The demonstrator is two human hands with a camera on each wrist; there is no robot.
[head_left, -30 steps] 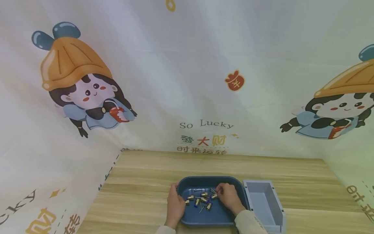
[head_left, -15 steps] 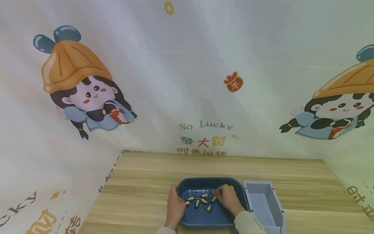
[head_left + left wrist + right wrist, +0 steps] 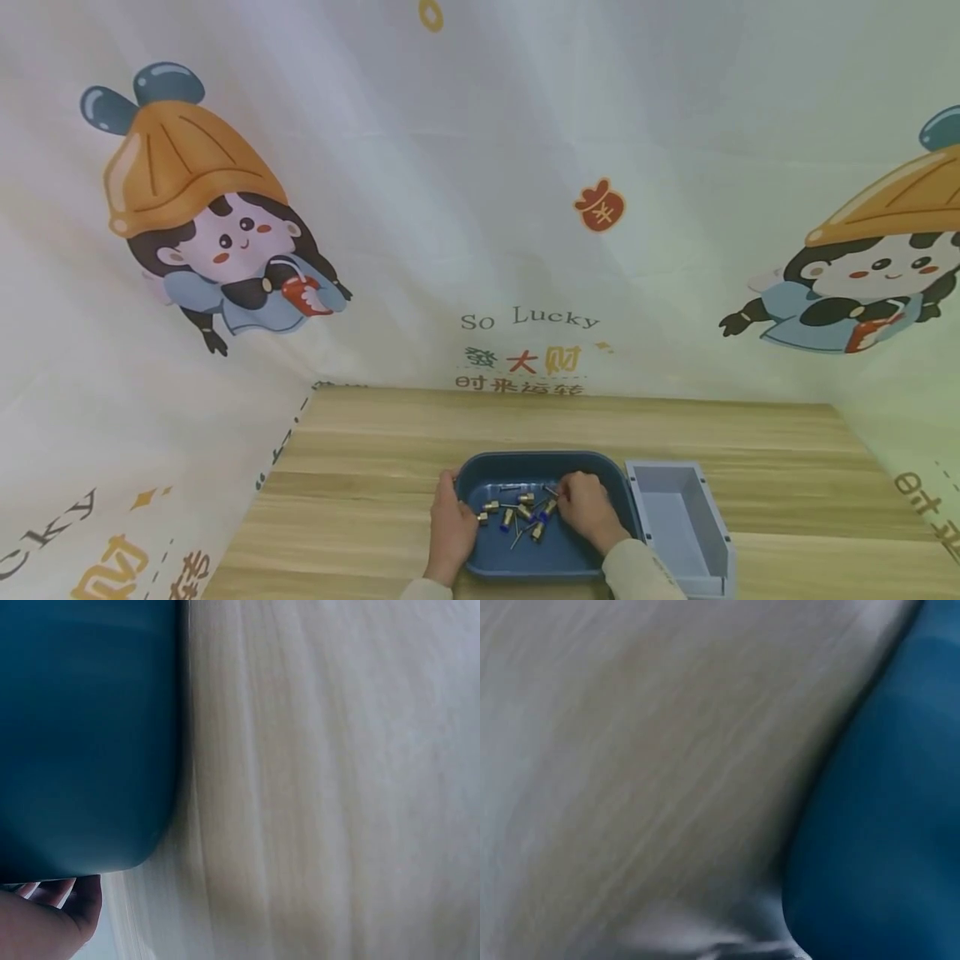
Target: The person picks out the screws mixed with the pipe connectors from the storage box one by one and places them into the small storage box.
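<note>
– checking the left hand (image 3: 452, 533) first: what does it hold?
– it grips the left wall of the blue tray (image 3: 536, 560), with the thumb at the rim; the left wrist view shows bent fingers against the edge.
– state the position of the right hand (image 3: 590, 510).
– it is inside the tray, toward the right side. the fingers are curled, with the tips at a metal pin (image 3: 550, 490); whether they pinch it, i cannot tell. the right wrist view is blurred.
– locate the loose parts.
– brass fittings (image 3: 507, 518), some with blue collars, lie on the tray floor between the hands, with other pins (image 3: 516, 540) among them.
– and outside the tray?
– a grey bin (image 3: 678, 521) stands just beside its right side, on the wood-grain table (image 3: 375, 467).
</note>
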